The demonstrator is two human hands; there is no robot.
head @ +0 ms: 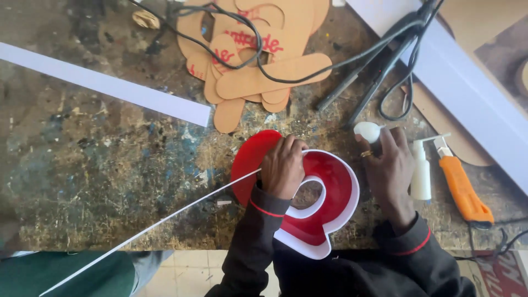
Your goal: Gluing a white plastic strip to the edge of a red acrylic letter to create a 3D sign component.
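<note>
A worn, paint-spattered desk (99, 165) carries a red letter shape with a white rim (330, 192), brown cardboard cutouts (258, 66), a white strip (104, 82), black cables (385, 60), a white bottle (421, 170) and an orange knife (465, 192).

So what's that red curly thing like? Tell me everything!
The red shape is a flat, glossy plastic piece cut like a curly letter with a hole in the middle. A thin white strip stands along its edge like a wall, its loose end trailing off left. It lies on the bench. The left hand presses on it.
</note>
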